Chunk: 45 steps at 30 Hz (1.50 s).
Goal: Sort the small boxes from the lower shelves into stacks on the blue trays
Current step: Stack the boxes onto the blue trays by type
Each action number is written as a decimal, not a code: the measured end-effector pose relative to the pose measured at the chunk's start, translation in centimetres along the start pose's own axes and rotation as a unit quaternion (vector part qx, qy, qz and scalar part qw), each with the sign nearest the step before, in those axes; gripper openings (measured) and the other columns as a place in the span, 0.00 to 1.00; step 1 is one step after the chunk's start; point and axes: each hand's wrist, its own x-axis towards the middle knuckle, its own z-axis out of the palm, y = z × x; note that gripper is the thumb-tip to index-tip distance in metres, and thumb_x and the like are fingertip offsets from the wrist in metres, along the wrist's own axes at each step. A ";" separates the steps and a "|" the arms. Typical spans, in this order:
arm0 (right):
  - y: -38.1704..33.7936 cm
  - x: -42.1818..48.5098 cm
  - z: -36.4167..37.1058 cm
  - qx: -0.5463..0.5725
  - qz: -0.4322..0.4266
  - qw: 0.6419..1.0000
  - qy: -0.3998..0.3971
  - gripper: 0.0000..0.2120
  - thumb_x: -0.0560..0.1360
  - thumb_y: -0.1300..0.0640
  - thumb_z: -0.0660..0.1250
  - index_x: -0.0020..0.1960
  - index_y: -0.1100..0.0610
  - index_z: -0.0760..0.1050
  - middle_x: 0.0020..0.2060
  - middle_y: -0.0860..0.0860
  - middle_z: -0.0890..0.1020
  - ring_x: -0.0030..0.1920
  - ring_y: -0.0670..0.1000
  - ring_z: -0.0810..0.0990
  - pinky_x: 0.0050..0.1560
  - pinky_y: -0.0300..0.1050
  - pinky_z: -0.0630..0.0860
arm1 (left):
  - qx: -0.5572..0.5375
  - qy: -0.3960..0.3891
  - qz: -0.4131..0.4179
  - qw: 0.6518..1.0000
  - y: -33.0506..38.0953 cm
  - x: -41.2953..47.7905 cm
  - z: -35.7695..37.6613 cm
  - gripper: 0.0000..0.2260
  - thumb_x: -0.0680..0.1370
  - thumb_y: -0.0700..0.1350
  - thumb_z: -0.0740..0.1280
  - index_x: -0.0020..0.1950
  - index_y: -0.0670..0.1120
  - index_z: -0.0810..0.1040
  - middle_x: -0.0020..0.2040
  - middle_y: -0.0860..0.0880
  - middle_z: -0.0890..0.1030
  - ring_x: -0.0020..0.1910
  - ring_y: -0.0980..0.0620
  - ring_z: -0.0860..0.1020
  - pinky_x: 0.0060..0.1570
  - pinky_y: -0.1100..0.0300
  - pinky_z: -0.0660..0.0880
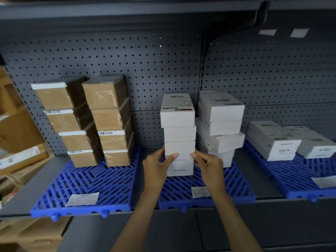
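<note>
Grey pegboard [145, 70] backs a grey metal shelf [45, 179] that carries three blue trays side by side. On the left tray [87, 182] stand two stacks of brown boxes [112, 122], each four high and wrapped in clear film, with a paper label [82, 198] lying flat near the tray's front edge.

The middle tray [181, 190] bears the front white stack [179, 133], five boxes high, with barcodes on its top box. The left hand [156, 168] grips this stack from its left side and the right hand [209, 166] from its right, both low down. Their fingers curl round the sides and their thumbs press on the front face.

Just beside it, to the right and further back, stands a second white stack [220, 122]. It is uneven, with one box turned askew, and the right hand hides part of its lower boxes. A second slip [200, 191] lies on this tray beneath the right wrist.

On the right tray [291, 179] sit low piles of white boxes [272, 140], well apart from the hands. Brown cartons [16, 128] crowd the space left of the shelf, and a black cable [254, 19] runs down from the top
</note>
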 end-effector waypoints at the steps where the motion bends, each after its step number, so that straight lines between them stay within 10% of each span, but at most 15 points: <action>1: 0.0 0.0 0.0 0.005 0.001 1.000 -0.002 0.14 0.79 0.58 0.70 0.64 0.55 0.80 0.52 0.38 0.83 0.54 0.39 0.83 0.57 0.44 0.82 | 0.005 0.000 0.002 1.000 0.0 0.0 0.0 0.20 0.74 0.52 0.76 0.63 0.44 0.84 0.57 0.53 0.86 0.53 0.63 0.83 0.55 0.58 0.82; 12: 0.6 0.5 0.1 -0.024 -0.014 0.999 -0.016 0.14 0.80 0.56 0.69 0.65 0.54 0.80 0.53 0.46 0.85 0.54 0.44 0.84 0.55 0.48 0.84 | 0.007 0.008 0.005 1.000 0.1 -0.1 0.0 0.18 0.75 0.51 0.76 0.61 0.44 0.85 0.55 0.53 0.86 0.52 0.63 0.83 0.51 0.61 0.82; 16: 0.8 0.2 0.1 -0.148 -0.070 0.986 0.020 0.14 0.80 0.51 0.68 0.64 0.52 0.81 0.47 0.49 0.87 0.38 0.35 0.78 0.42 0.25 0.73 | 0.009 0.008 0.006 1.000 0.3 -0.4 0.0 0.16 0.76 0.51 0.75 0.60 0.44 0.85 0.53 0.54 0.87 0.51 0.63 0.83 0.50 0.64 0.81; 21: 0.3 0.2 0.0 -0.177 -0.085 0.980 0.026 0.13 0.81 0.51 0.68 0.63 0.52 0.83 0.38 0.47 0.85 0.35 0.33 0.76 0.35 0.23 0.65 | 0.023 0.006 0.012 1.000 0.2 -0.2 -0.1 0.15 0.75 0.52 0.76 0.58 0.45 0.86 0.51 0.54 0.87 0.48 0.65 0.83 0.47 0.64 0.81; 35: 2.0 -0.7 -0.4 -0.140 -0.039 0.989 -0.031 0.07 0.74 0.62 0.76 0.51 0.57 0.87 0.44 0.46 0.87 0.44 0.41 0.85 0.49 0.36 0.82 | 0.047 -0.028 -0.027 0.998 -2.9 -2.2 0.4 0.18 0.73 0.44 0.79 0.62 0.43 0.84 0.54 0.52 0.86 0.48 0.68 0.82 0.50 0.67 0.80; 45: 3.0 -0.2 -0.3 -0.188 -0.026 0.981 -0.034 0.14 0.77 0.56 0.74 0.41 0.67 0.82 0.35 0.61 0.84 0.36 0.52 0.83 0.42 0.52 0.80 | 0.066 -0.054 -0.034 0.996 -2.8 -1.6 -0.4 0.08 0.73 0.49 0.78 0.41 0.46 0.84 0.36 0.59 0.83 0.35 0.66 0.80 0.33 0.72 0.71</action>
